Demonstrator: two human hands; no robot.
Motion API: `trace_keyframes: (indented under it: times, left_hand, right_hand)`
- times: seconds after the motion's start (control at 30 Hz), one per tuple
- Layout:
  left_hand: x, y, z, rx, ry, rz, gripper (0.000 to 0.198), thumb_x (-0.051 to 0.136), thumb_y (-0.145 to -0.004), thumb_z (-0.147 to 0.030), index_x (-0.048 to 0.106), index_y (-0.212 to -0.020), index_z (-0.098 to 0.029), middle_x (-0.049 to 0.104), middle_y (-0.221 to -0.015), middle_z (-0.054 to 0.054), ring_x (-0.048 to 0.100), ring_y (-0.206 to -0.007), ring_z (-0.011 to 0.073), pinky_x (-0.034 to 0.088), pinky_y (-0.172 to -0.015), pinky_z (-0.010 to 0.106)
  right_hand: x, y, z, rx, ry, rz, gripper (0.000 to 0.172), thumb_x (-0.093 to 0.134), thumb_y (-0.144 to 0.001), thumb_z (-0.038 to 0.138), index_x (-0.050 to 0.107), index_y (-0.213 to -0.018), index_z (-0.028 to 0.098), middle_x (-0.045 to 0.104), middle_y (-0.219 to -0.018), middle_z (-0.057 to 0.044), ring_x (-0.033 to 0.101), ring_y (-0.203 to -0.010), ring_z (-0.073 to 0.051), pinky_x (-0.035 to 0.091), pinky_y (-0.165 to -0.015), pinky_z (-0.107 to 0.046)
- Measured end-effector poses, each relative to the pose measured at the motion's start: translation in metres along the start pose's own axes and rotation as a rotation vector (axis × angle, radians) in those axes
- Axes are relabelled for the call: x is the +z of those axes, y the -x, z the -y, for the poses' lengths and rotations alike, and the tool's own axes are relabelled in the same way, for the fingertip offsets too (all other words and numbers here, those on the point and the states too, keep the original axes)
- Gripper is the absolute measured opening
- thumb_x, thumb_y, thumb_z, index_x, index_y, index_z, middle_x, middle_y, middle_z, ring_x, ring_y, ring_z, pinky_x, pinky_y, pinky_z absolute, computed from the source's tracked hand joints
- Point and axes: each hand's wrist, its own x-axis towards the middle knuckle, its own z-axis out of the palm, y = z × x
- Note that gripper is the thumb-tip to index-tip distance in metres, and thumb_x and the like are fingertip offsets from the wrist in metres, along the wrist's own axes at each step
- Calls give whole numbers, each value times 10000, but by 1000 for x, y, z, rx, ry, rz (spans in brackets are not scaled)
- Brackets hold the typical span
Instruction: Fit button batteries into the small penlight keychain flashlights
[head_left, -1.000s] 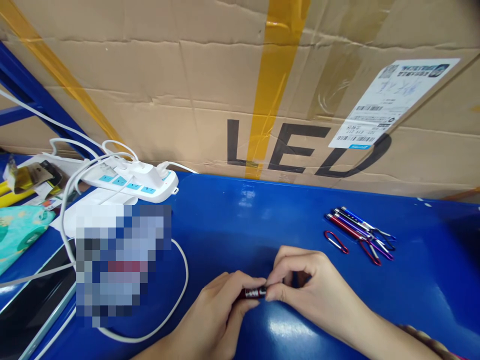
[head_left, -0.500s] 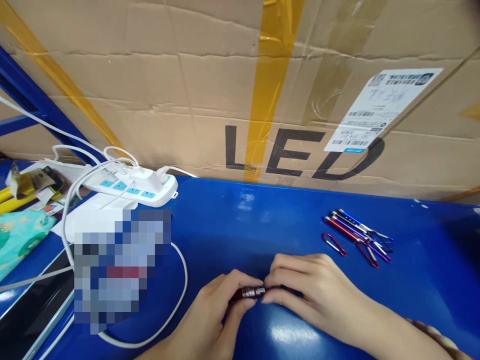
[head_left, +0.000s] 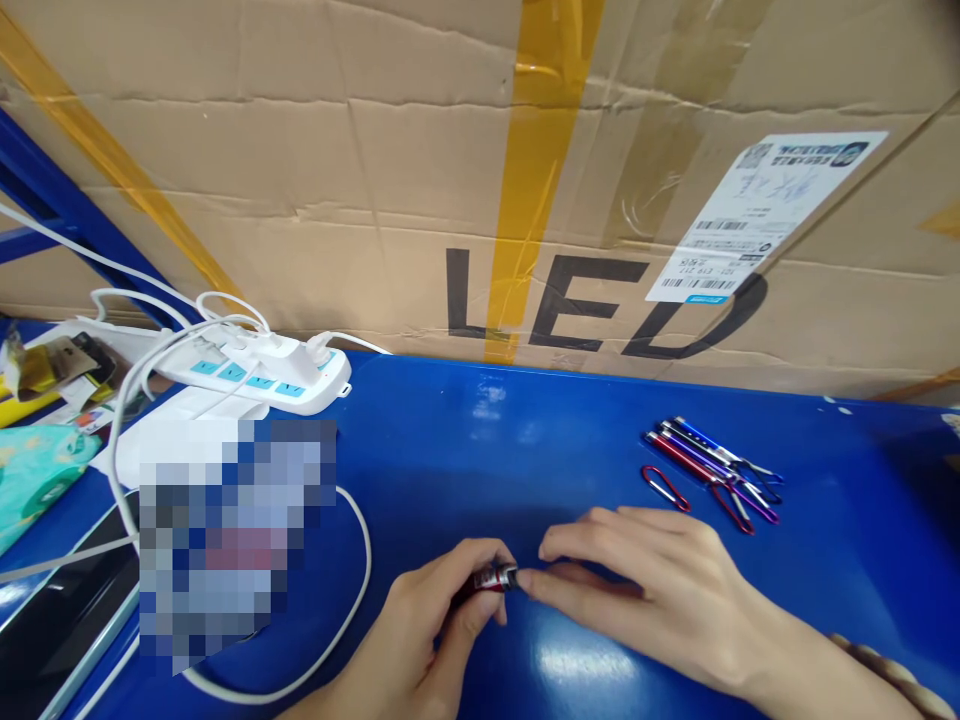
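Observation:
My left hand (head_left: 431,620) pinches a small dark red metal penlight (head_left: 491,578) between thumb and fingers, its silver and black end pointing right. Most of its body is hidden in the palm. My right hand (head_left: 645,590) is just to the right, fingers spread, with the thumb tip at or very near the penlight's end; I cannot tell whether it touches. Beyond the right hand lies a loose red carabiner clip (head_left: 665,489). Next to it rests a group of slim penlights (head_left: 694,455) in red, purple, silver and blue, with carabiner clips on their ends.
A large cardboard box (head_left: 360,200) marked LED stands along the back of the blue table (head_left: 450,440). On the left are a white power strip (head_left: 307,385) with plugs, a looping white cable (head_left: 364,590), a dark flat device (head_left: 67,610) and a green packet (head_left: 45,475).
My right hand has opened its fingers and drawn back slightly to the right from the penlight's end. The left hand keeps its hold, shifted a little left.

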Motion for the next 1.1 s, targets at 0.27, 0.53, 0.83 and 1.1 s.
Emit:
trace_keyframes:
  times: [0.27,0.53,0.83,1.1]
  left_hand:
    - [3,2,-1,58,-45,26,170,393,-907,-120,510,-979,-220,629,-763,-12,591,-671,118,456,-642,180]
    - [5,4,8,111,-74,50,143,432,-864,-94,505,-870,-218,657,-749,-9,595,-641,121,442,-556,172]
    - [11,6,12,82,-51,12,178,428,-844,-63,417,-773,-226,616,-701,-46,531,-581,97,409,-560,164]
    - [9,8,7,-88,86,86,93,454,-872,-125,481,-856,-212,630,-740,-13,570,-643,114,417,-589,180]
  right_hand:
    - [1,1,2,70,-138,11,137,519,-915,267,613,-839,201,591,-629,41,527,-509,-71,360,-471,-230]
    - [-2,-5,0,76,-296,101,292,454,-945,234,671,-749,236,589,-753,21,547,-557,-48,385,-510,-187]
    - [13,4,1,308,-528,157,149,622,-839,211,712,-722,228,585,-715,20,570,-529,-53,415,-482,-160]
    - [10,3,1,341,-560,200,154,598,-843,160,704,-752,225,578,-727,21,555,-554,-58,412,-514,-174]
